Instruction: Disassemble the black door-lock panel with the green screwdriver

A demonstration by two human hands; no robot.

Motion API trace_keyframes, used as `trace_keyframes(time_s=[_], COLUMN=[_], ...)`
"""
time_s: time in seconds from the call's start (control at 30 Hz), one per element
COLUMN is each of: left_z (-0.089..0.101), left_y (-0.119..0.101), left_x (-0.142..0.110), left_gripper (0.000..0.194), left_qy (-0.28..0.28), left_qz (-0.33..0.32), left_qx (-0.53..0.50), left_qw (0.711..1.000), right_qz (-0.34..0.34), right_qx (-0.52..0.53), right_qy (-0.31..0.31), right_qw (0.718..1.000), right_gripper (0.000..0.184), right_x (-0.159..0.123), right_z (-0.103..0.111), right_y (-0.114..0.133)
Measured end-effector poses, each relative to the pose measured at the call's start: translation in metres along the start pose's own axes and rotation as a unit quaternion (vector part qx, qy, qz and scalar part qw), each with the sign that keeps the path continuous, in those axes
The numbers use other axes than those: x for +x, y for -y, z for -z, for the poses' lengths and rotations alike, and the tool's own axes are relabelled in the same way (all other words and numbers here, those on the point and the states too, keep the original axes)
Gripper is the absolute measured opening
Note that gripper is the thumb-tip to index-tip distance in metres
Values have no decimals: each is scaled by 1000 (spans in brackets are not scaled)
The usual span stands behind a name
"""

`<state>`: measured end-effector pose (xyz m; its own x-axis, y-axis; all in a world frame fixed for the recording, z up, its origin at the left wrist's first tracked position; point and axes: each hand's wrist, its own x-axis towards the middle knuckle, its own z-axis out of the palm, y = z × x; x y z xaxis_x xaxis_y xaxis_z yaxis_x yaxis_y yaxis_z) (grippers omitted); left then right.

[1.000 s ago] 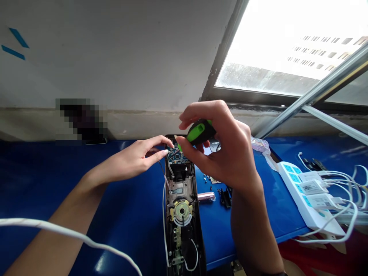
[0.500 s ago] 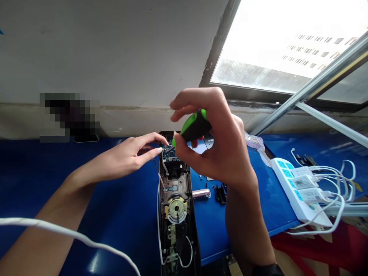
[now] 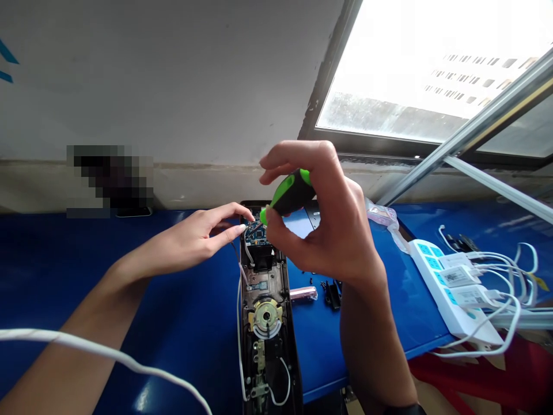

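Observation:
A long black housing [image 3: 290, 323], like an opened electronic door lock, lies on the blue table with its inside facing up. At its far end sits a blue circuit board [image 3: 260, 236]. My right hand [image 3: 334, 230] grips a green and black screwdriver [image 3: 290, 195] above the board; the screwdriver slants down left, its tip on or close to the board. My left hand [image 3: 201, 233] is at the board's left edge, thumb and index finger nearly together. Whatever sits between them is too small to make out. A grey wire [image 3: 247, 253] runs down from beside the thumb.
Right of the housing lie a pink wrapped piece [image 3: 303, 294], black parts [image 3: 332, 295] and small screws. A white power strip [image 3: 436, 282] with plugged-in adapters and cables is farther right. A white cable [image 3: 108, 351] crosses the lower left. Behind stand a wall and window.
The view has shifted slightly, so most things appear a little lower. Both hands stay at the board, and the screwdriver keeps about the same slant.

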<state>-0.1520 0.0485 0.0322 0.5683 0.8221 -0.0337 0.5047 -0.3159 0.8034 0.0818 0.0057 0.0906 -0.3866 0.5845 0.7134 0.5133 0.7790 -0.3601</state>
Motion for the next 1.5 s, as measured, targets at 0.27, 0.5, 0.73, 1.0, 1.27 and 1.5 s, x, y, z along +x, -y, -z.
trace_keyframes(time_s=[0.27,0.5,0.73,1.0,1.27,1.5], left_z=[0,-3,-1,-1,2,2], left_y=[-3,-2,-1,4,1,-1], left_x=[-2,-1,0,0,-2,-2], left_gripper=[37,42,40,41,42,39], left_qy=[-4,-4,-2,8,-4,-16], left_qz=[12,12,3,0,4,2], left_qx=[-16,-25,-20,-32,2,30], left_qw=[1000,1000,1000,999,1000,999], right_qz=[-1,-2,-21,-10,-53,-56], right_qx=[6,-16,52,45,1,17], right_qy=[2,8,-21,-31,36,53], right_qw=[1000,1000,998,998,998,997], right_gripper=[37,36,46,41,29,46], right_x=[0,-1,-1,-1,5,7], right_z=[-3,1,-9,-9,1,6], right_y=[-4,-3,1,-3,4,4])
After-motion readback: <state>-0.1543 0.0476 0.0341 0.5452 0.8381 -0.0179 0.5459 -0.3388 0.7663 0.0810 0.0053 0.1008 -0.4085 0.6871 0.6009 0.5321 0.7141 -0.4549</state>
